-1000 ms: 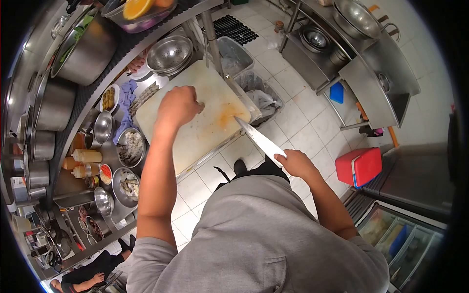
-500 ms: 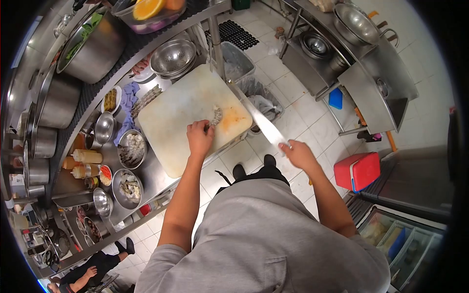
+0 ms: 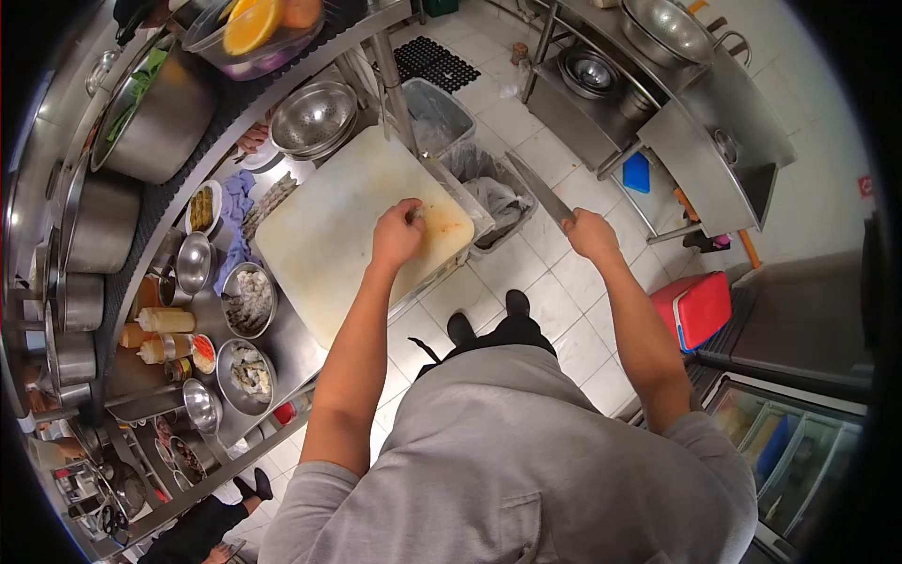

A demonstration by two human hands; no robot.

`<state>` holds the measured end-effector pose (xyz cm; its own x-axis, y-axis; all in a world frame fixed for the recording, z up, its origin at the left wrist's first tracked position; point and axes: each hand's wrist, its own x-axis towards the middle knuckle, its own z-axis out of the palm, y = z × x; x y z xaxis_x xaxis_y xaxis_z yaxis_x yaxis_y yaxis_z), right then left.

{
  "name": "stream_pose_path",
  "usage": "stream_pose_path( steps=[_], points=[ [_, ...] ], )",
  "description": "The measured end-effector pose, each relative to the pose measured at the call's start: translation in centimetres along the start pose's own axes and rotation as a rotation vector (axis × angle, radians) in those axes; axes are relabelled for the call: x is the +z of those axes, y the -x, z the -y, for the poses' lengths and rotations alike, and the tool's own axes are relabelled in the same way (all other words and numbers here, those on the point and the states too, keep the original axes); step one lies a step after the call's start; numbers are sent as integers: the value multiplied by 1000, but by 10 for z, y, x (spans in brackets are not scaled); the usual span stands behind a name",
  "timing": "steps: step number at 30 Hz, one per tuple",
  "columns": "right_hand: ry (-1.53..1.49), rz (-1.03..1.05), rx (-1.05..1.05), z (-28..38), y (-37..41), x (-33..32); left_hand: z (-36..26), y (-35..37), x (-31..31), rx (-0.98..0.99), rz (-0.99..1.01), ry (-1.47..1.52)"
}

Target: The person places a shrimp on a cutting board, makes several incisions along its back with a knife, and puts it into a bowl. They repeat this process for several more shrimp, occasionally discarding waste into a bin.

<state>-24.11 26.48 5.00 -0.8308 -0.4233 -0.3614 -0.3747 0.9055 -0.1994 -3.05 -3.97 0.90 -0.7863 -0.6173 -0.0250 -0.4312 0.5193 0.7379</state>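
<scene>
My left hand [image 3: 396, 237] rests on the right part of a white cutting board [image 3: 315, 240] and pinches a small grey shrimp [image 3: 414, 214] next to an orange stain [image 3: 443, 224]. My right hand [image 3: 590, 233] is off to the right of the board, above the floor, gripping a long knife [image 3: 538, 186]. The blade points up and left over a grey bin [image 3: 496, 199] and touches nothing.
Metal bowls of shrimp [image 3: 248, 299] [image 3: 246, 368] and squeeze bottles [image 3: 164, 321] sit left of the board. A colander [image 3: 315, 113], a big pot [image 3: 155, 113] and a tub of orange slices [image 3: 249, 26] stand behind. A red cooler [image 3: 695, 305] is on the floor. Another person [image 3: 197, 531] crouches at the bottom left.
My left hand came back from the board's far side with a shrimp to the right end. The knife lifted away from the board edge, up and to the right.
</scene>
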Motion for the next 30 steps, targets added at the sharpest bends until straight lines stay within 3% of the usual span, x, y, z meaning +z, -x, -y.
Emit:
stream_pose_path(
  steps=[4,6,14,17,22,25,30],
  points=[
    [-88,-37,-71,11,35,1,7,-4,-4,-141,40,244],
    [-49,75,-143,28,50,-2,10,0,-6,-231,23,323],
    [14,17,-316,55,30,20,15,3,1,-204,30,273],
    [47,21,-316,55,19,26,16,4,1,-195,26,258],
    [-33,-66,-96,40,5,8,13,5,1,-194,25,269],
    [-86,-71,-80,40,12,-4,7,7,-4,-219,29,297],
    [-135,-54,-32,18,-7,34,17,5,0,-209,6,467]
  ],
)
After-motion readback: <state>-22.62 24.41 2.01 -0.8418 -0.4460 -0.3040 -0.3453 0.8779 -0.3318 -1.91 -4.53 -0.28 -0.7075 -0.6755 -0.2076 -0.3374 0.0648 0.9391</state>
